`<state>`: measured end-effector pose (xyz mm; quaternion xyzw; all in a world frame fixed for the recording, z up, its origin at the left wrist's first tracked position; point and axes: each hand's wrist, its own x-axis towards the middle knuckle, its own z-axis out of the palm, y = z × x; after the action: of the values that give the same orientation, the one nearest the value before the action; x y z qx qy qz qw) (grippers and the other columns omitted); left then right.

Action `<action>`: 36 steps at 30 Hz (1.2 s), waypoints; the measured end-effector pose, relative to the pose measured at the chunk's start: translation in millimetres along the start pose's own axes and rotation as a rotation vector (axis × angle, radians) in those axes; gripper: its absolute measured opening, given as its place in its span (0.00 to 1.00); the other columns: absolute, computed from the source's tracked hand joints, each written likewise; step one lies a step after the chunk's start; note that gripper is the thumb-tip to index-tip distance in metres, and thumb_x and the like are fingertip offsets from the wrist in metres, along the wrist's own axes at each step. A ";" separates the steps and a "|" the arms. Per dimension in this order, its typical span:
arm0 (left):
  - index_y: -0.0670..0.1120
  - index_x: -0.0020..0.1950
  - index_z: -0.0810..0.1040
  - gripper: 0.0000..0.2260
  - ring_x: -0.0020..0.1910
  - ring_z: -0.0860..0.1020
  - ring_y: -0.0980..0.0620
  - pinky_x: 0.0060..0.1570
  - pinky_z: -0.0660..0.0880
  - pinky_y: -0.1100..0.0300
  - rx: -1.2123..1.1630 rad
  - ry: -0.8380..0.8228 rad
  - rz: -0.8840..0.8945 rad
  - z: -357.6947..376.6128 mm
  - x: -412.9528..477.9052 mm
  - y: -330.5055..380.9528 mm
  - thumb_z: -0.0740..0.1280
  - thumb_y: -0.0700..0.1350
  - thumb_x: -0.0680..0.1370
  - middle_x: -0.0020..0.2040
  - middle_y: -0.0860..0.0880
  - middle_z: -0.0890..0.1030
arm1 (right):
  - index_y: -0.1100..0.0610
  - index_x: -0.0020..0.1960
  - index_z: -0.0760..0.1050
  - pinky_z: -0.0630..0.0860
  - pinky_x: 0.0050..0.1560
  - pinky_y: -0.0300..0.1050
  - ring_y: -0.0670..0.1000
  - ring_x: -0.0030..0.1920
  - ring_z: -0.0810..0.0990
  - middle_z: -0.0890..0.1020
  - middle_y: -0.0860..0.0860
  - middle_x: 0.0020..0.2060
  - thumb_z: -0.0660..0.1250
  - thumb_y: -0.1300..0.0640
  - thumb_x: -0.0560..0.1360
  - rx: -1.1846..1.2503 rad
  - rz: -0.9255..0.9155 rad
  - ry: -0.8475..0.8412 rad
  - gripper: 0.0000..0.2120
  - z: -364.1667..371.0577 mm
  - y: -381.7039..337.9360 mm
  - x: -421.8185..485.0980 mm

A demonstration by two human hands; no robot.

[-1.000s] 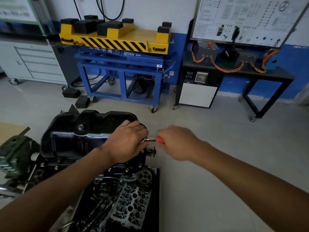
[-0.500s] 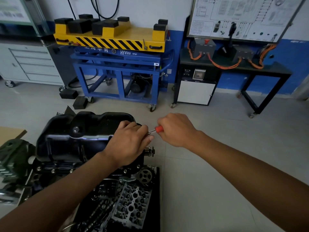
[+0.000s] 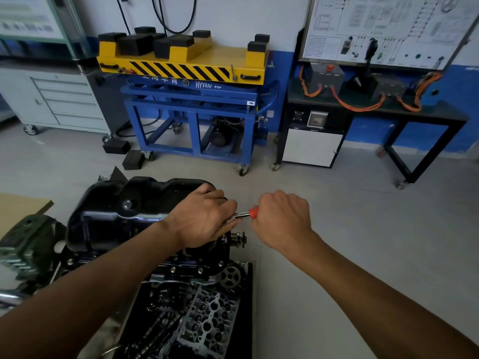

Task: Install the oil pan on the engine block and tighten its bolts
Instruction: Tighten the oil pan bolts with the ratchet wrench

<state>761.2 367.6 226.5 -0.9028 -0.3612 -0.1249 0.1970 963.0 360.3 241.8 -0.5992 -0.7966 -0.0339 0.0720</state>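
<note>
The black oil pan (image 3: 114, 203) sits on the engine block (image 3: 186, 268) before me, and at its right end my left hand (image 3: 202, 216) curls over the metal end of the red-handled wrench (image 3: 252, 211) while my right hand (image 3: 282, 218) grips its handle.
</note>
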 end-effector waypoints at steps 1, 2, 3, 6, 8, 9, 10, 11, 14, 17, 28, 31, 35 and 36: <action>0.46 0.44 0.76 0.17 0.39 0.77 0.47 0.49 0.70 0.52 0.002 0.002 0.006 -0.8 0.0 0.4 0.57 0.55 0.83 0.36 0.50 0.78 | 0.51 0.34 0.59 0.64 0.37 0.45 0.52 0.35 0.68 0.63 0.47 0.32 0.64 0.45 0.78 0.009 0.005 -0.010 0.20 1.0 0.1 -1.0; 0.46 0.44 0.76 0.16 0.39 0.77 0.47 0.49 0.72 0.52 0.010 0.003 0.008 -1.8 0.6 0.2 0.57 0.55 0.83 0.36 0.50 0.78 | 0.51 0.35 0.61 0.64 0.37 0.45 0.52 0.36 0.69 0.63 0.47 0.32 0.64 0.45 0.78 0.021 0.002 -0.018 0.19 0.7 0.7 0.0; 0.46 0.44 0.76 0.16 0.40 0.77 0.47 0.49 0.73 0.52 0.014 -0.005 0.010 -2.8 0.9 -0.5 0.57 0.56 0.83 0.36 0.50 0.78 | 0.51 0.37 0.64 0.64 0.37 0.45 0.52 0.36 0.69 0.63 0.47 0.32 0.65 0.45 0.78 0.036 -0.006 -0.029 0.17 -0.4 0.9 1.7; 0.46 0.47 0.77 0.19 0.41 0.78 0.47 0.52 0.74 0.52 -0.025 -0.062 0.017 -3.1 4.8 -6.4 0.53 0.57 0.83 0.37 0.49 0.79 | 0.51 0.38 0.66 0.65 0.37 0.45 0.52 0.37 0.71 0.65 0.47 0.32 0.66 0.46 0.78 0.066 -0.048 -0.051 0.15 -6.7 4.8 11.7; 0.47 0.49 0.76 0.21 0.40 0.78 0.47 0.53 0.73 0.53 -0.092 -0.076 0.006 -5.7 9.8 -12.6 0.50 0.59 0.83 0.38 0.49 0.79 | 0.51 0.37 0.66 0.64 0.38 0.46 0.53 0.37 0.73 0.65 0.47 0.32 0.65 0.46 0.78 0.066 -0.077 -0.034 0.15 -12.0 7.1 20.6; 0.47 0.48 0.75 0.21 0.38 0.78 0.47 0.51 0.73 0.54 -0.132 -0.063 -0.008 -8.2 14.3 -16.7 0.50 0.59 0.83 0.37 0.49 0.78 | 0.52 0.38 0.67 0.64 0.38 0.46 0.54 0.38 0.74 0.65 0.47 0.31 0.65 0.46 0.78 0.071 -0.081 -0.006 0.15 -15.4 8.9 26.0; 0.47 0.48 0.74 0.20 0.36 0.77 0.46 0.47 0.73 0.53 -0.166 -0.035 -0.021 -10.6 19.7 -21.5 0.52 0.59 0.83 0.35 0.49 0.77 | 0.52 0.38 0.68 0.64 0.37 0.46 0.54 0.37 0.75 0.65 0.47 0.31 0.65 0.46 0.78 0.080 -0.077 0.029 0.15 -19.0 11.3 31.5; 0.46 0.47 0.73 0.18 0.33 0.76 0.45 0.43 0.72 0.54 -0.186 -0.002 -0.031 -12.4 25.2 -26.6 0.53 0.59 0.82 0.34 0.49 0.77 | 0.52 0.37 0.68 0.64 0.37 0.46 0.53 0.36 0.73 0.66 0.47 0.31 0.64 0.46 0.78 0.087 -0.068 0.065 0.15 -22.6 13.8 36.4; 0.47 0.48 0.70 0.17 0.32 0.75 0.43 0.36 0.64 0.56 -0.230 0.021 -0.050 -14.3 37.3 -33.4 0.54 0.59 0.82 0.34 0.49 0.76 | 0.51 0.35 0.66 0.65 0.37 0.46 0.52 0.35 0.71 0.65 0.47 0.31 0.64 0.45 0.78 0.071 -0.046 0.114 0.17 -27.4 20.1 43.9; 0.46 0.49 0.71 0.18 0.33 0.76 0.41 0.37 0.63 0.56 -0.242 -0.011 -0.040 -5.8 39.1 -31.4 0.54 0.59 0.81 0.35 0.48 0.78 | 0.53 0.37 0.68 0.65 0.37 0.46 0.53 0.36 0.73 0.66 0.48 0.31 0.63 0.45 0.79 0.063 -0.031 0.086 0.16 -22.3 22.5 42.4; 0.47 0.48 0.70 0.13 0.34 0.76 0.43 0.34 0.65 0.56 -0.173 -0.026 -0.115 2.8 40.2 -28.5 0.58 0.55 0.82 0.37 0.48 0.77 | 0.50 0.34 0.64 0.62 0.38 0.46 0.50 0.32 0.69 0.67 0.47 0.30 0.62 0.45 0.80 0.075 0.002 0.111 0.18 -1.4 24.2 50.5; 0.48 0.49 0.69 0.11 0.37 0.77 0.43 0.37 0.64 0.56 -0.144 -0.072 -0.154 3.2 42.7 -26.0 0.59 0.54 0.84 0.40 0.48 0.79 | 0.50 0.33 0.63 0.60 0.36 0.45 0.48 0.29 0.65 0.66 0.47 0.29 0.62 0.44 0.80 0.072 0.010 0.108 0.20 2.4 26.6 51.1; 0.48 0.50 0.69 0.10 0.40 0.78 0.43 0.39 0.64 0.55 -0.138 -0.107 -0.192 4.3 44.4 -23.6 0.58 0.54 0.84 0.42 0.48 0.79 | 0.49 0.32 0.63 0.60 0.33 0.44 0.48 0.28 0.66 0.67 0.46 0.28 0.62 0.45 0.79 0.076 0.017 0.103 0.20 3.4 25.7 47.7; 0.49 0.49 0.68 0.09 0.40 0.78 0.43 0.40 0.64 0.55 -0.140 -0.113 -0.192 4.1 43.9 -24.7 0.58 0.53 0.84 0.43 0.48 0.80 | 0.49 0.32 0.64 0.61 0.32 0.44 0.49 0.29 0.67 0.68 0.46 0.29 0.62 0.45 0.79 0.080 0.015 0.085 0.19 3.6 24.2 46.2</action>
<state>775.2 412.3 245.5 -0.8813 -0.4469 -0.1169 0.0999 973.3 411.5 244.6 -0.5999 -0.7890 -0.0270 0.1297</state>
